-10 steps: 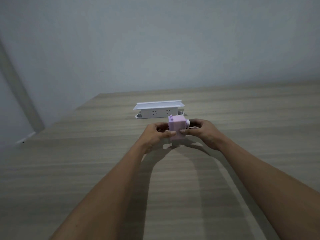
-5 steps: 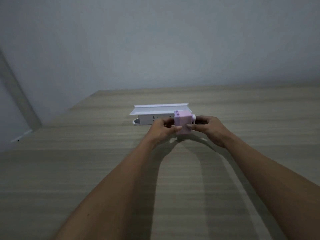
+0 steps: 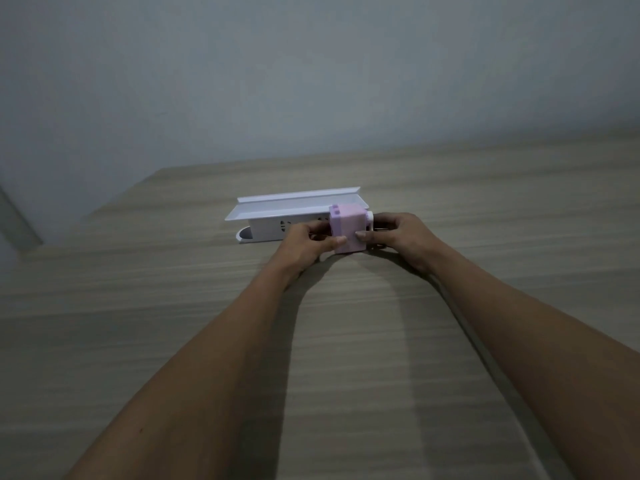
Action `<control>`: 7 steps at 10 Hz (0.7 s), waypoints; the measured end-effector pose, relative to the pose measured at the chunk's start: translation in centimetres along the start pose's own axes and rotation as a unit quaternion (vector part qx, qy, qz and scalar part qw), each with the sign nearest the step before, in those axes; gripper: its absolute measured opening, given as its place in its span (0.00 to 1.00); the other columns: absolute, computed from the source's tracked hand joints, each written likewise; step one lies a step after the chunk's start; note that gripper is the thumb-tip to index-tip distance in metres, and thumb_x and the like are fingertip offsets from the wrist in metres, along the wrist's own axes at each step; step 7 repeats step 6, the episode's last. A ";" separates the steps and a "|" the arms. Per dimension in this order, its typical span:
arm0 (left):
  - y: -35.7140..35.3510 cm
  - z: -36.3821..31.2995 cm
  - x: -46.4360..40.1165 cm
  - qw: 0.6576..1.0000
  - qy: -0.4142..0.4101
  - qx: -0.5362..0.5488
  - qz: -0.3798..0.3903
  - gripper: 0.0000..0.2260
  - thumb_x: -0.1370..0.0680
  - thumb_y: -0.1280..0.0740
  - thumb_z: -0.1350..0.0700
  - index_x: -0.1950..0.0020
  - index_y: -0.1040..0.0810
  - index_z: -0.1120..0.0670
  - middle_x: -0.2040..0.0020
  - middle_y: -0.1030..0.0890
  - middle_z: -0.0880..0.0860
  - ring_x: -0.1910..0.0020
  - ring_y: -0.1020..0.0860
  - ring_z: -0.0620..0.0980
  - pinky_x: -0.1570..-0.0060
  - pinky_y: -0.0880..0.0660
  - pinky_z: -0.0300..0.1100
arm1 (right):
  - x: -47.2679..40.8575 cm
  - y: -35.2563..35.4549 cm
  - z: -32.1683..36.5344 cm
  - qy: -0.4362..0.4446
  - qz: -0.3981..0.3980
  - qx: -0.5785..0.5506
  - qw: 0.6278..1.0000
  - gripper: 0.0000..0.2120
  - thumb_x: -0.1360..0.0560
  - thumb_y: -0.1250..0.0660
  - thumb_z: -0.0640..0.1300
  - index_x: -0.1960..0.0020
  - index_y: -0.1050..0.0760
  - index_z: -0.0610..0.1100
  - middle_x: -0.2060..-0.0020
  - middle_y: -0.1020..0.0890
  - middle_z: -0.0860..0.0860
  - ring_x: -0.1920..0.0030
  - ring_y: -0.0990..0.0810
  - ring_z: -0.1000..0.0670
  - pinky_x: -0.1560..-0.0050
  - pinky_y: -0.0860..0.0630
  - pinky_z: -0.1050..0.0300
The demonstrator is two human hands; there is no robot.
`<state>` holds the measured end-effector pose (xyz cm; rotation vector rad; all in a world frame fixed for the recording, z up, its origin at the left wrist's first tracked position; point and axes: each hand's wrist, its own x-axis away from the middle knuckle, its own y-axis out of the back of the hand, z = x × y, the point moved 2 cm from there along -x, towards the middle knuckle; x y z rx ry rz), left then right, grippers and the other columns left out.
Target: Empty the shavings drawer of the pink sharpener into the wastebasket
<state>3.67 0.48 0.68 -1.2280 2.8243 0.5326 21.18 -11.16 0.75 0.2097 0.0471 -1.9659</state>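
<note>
The pink sharpener (image 3: pixel 347 227) is a small boxy block with a white knob on its right side. It stands low over the wooden table (image 3: pixel 173 323), held from both sides. My left hand (image 3: pixel 304 245) grips its left face, thumb on the front. My right hand (image 3: pixel 401 239) grips its right face near the knob. The shavings drawer is not told apart from the body here. No wastebasket is in view.
A white power-strip box (image 3: pixel 277 223) with an open lid lies just behind the sharpener, close to my left hand. The table's left edge (image 3: pixel 86 216) runs diagonally at the far left; a grey wall stands behind.
Both hands have carried the sharpener a little farther away and to the right, closer to the white box. The grip on it looks the same.
</note>
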 end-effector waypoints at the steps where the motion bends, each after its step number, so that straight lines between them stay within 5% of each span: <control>1: 0.1 0.0 -0.1 1.000 0.001 0.000 -0.006 0.22 0.25 0.25 0.61 0.31 0.20 0.60 0.42 0.14 0.53 0.47 0.17 0.47 0.48 0.21 0.35 | -0.1 -0.3 0.2 -0.007 0.001 0.010 1.000 0.18 0.28 0.25 0.32 0.39 0.19 0.31 0.54 0.14 0.42 0.63 0.15 0.57 0.61 0.21 0.65; 3: 0.2 0.4 -0.6 1.000 0.009 0.007 0.000 0.22 0.24 0.25 0.61 0.31 0.21 0.60 0.40 0.15 0.54 0.41 0.17 0.51 0.39 0.22 0.42 | -0.3 -0.3 0.4 -0.012 0.006 0.020 1.000 0.16 0.27 0.26 0.31 0.39 0.20 0.30 0.59 0.15 0.46 0.68 0.17 0.59 0.65 0.23 0.68; 7: 1.3 -0.4 1.2 0.998 0.061 -0.012 -0.025 0.28 0.26 0.23 0.62 0.28 0.27 0.66 0.38 0.19 0.61 0.41 0.18 0.58 0.39 0.21 0.48 | 1.0 -0.1 0.6 -0.039 -0.042 0.097 0.994 0.24 0.34 0.18 0.39 0.40 0.17 0.35 0.47 0.13 0.40 0.52 0.13 0.51 0.53 0.18 0.61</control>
